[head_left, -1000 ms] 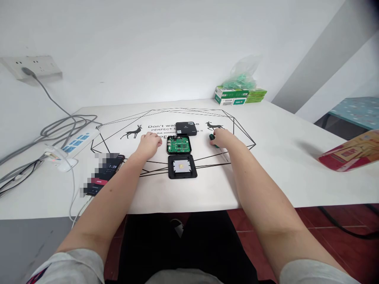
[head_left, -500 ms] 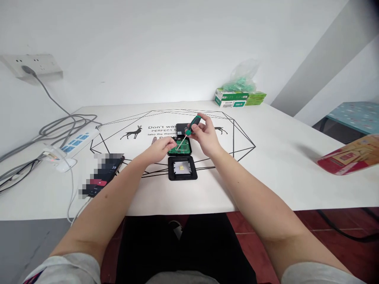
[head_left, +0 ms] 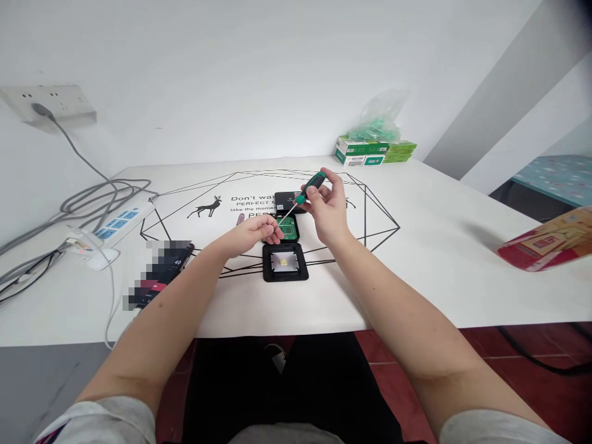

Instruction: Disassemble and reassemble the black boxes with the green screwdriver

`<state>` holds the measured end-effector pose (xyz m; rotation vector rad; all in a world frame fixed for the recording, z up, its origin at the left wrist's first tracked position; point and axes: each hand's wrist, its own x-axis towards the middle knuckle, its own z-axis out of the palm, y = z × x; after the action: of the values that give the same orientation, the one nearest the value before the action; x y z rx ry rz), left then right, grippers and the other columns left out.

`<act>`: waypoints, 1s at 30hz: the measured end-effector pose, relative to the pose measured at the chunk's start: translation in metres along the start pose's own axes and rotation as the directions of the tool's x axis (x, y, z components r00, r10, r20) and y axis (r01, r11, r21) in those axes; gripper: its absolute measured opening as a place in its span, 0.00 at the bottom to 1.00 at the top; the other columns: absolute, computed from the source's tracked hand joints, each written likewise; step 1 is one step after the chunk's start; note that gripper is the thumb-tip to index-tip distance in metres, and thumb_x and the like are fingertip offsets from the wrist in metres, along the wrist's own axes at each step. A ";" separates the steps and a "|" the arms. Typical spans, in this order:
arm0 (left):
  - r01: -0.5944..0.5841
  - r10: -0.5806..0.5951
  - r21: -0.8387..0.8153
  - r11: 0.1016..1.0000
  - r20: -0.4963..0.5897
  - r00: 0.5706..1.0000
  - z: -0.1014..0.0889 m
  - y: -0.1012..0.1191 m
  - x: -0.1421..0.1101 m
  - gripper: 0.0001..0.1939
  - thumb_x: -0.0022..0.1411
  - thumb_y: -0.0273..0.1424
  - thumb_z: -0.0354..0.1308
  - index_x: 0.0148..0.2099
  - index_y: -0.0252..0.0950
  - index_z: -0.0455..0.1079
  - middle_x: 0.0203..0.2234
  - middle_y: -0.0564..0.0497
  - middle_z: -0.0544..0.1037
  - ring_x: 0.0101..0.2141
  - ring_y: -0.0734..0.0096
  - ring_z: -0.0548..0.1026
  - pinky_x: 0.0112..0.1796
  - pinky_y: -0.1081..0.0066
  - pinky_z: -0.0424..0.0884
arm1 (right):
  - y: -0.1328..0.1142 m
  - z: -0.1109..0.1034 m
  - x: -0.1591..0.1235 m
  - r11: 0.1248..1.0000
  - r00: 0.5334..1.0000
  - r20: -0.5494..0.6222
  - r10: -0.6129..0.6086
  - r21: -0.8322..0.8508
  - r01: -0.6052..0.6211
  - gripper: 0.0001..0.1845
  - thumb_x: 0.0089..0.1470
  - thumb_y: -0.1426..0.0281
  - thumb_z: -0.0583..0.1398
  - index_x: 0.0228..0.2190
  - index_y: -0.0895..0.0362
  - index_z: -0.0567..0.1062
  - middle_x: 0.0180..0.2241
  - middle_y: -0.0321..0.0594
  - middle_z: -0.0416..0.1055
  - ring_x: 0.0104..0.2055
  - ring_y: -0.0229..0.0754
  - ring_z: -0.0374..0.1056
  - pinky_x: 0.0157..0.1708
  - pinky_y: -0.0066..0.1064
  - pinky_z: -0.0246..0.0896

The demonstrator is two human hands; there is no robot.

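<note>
My right hand [head_left: 330, 206] grips a green-and-black screwdriver [head_left: 316, 180] by its handle, the shaft slanting down to the left. Its tip ends at the fingers of my left hand [head_left: 259, 233], which are drawn together over the left part of a green circuit board [head_left: 289, 228]. Whatever those fingers pinch, perhaps the screwdriver's tip, is hidden. The board sits in an open black case. Toward me lies a black square cover [head_left: 285, 275] with a silvery plate inside. Behind the board is a flat black box [head_left: 283, 200].
A phone [head_left: 173, 268] and white cable lie by my left forearm, with a power strip [head_left: 121, 225] and coiled cords beyond. Green-and-white boxes [head_left: 363, 148] under a plastic bag stand against the wall. A red-and-tan packet [head_left: 546, 243] lies right.
My right hand has lifted the screwdriver from the table and brought it left over the board. My left hand has moved right to the screwdriver's tip, its fingers drawn together.
</note>
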<state>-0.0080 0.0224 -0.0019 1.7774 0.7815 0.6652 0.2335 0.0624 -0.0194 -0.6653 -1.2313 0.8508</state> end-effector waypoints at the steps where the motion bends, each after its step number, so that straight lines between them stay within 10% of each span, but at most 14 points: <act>1: 0.000 0.000 -0.001 1.000 0.001 1.000 0.000 0.000 0.000 0.20 0.73 0.50 0.63 0.46 0.37 0.72 0.46 0.43 0.83 0.45 0.61 0.80 0.51 0.55 0.75 | -0.001 0.000 0.000 1.000 1.000 -0.002 0.001 0.001 -0.001 0.42 0.58 0.42 0.70 0.66 0.36 0.63 0.41 0.33 0.75 0.44 0.44 0.80 0.47 0.44 0.83; 30: 0.067 -0.100 0.336 0.940 0.084 0.991 0.004 0.001 0.001 0.12 0.75 0.41 0.53 0.43 0.40 0.69 0.42 0.48 0.82 0.40 0.63 0.78 0.46 0.61 0.74 | -0.008 0.007 -0.008 0.990 0.982 0.187 -0.022 -0.133 0.048 0.44 0.61 0.40 0.66 0.71 0.38 0.62 0.48 0.41 0.80 0.42 0.47 0.79 0.47 0.47 0.83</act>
<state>-0.0043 0.0209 -0.0019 2.0520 0.9371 0.3996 0.2277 0.0518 -0.0156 -0.6834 -1.4760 0.8177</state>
